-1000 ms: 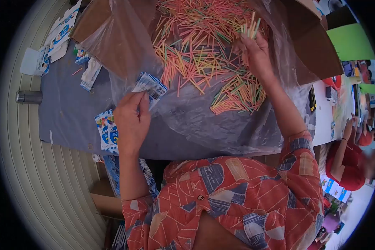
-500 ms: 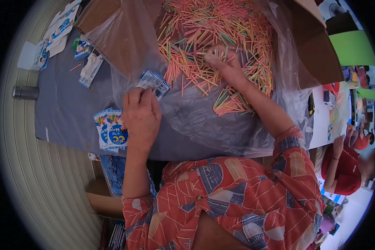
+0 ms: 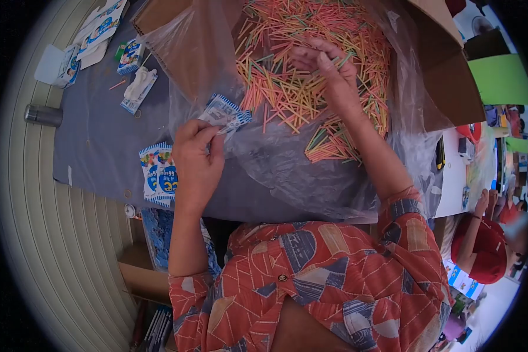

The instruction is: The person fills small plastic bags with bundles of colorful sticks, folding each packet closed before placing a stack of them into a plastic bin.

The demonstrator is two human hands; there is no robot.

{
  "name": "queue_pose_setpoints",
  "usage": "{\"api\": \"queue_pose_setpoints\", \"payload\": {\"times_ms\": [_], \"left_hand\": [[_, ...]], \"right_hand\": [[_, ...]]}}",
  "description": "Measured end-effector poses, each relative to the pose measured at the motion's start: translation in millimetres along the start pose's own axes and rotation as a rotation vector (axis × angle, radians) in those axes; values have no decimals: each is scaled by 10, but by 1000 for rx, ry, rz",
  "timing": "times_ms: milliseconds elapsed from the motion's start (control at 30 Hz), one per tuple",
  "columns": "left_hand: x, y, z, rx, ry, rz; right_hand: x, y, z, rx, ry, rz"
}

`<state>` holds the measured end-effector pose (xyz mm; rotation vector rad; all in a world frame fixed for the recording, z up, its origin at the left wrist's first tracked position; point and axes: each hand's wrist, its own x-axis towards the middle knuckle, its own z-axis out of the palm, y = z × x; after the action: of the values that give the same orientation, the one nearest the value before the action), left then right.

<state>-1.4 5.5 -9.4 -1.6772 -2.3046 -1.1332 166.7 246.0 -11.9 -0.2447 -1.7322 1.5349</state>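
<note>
The left hand (image 3: pixel 198 154) pinches the near end of a small, shiny blue-and-white printed packet (image 3: pixel 224 111) between thumb and forefinger, its other fingers curled. The packet lies at a slant beside the near left part of a loose heap of thin pink, yellow and green sticks (image 3: pixel 311 35). The right hand (image 3: pixel 336 73) is above the heap, fingers loosely curved and partly spread. A few greenish sticks show by its thumb and fingers (whether they are gripped, one cannot tell).

The heap lies on a crinkled clear plastic sheet (image 3: pixel 287 170), between the raised flaps of a brown cardboard box (image 3: pixel 440 70). Nearer the person, a denser bunch of the same sticks (image 3: pixel 334 141) lies just beside the main heap.

Left of the left hand, overlapping blue-and-white packets with printed faces (image 3: pixel 158 173) rest on the dark grey tabletop (image 3: pixel 100 129). Farther off are a slim carton with crumpled white material on it (image 3: pixel 139 88), a small blue printed box (image 3: pixel 130 57) and one stray pink stick (image 3: pixel 117 85). A grey metal cylinder (image 3: pixel 43 115) sits at the table's left edge. Off to the right, a co-worker in a red top (image 3: pixel 481 252) has both forearms raised.
</note>
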Motion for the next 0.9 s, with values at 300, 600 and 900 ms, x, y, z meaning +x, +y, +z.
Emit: {"api": "queue_pose_setpoints", "payload": {"times_ms": [300, 600, 900], "left_hand": [[151, 474, 487, -819, 28, -158], [169, 467, 773, -928, 13, -198], [262, 548, 851, -956, -13, -164]], "right_hand": [[22, -668, 389, 634, 111, -20], [-74, -568, 456, 334, 24, 34], [-28, -504, 285, 27, -53, 52]]}}
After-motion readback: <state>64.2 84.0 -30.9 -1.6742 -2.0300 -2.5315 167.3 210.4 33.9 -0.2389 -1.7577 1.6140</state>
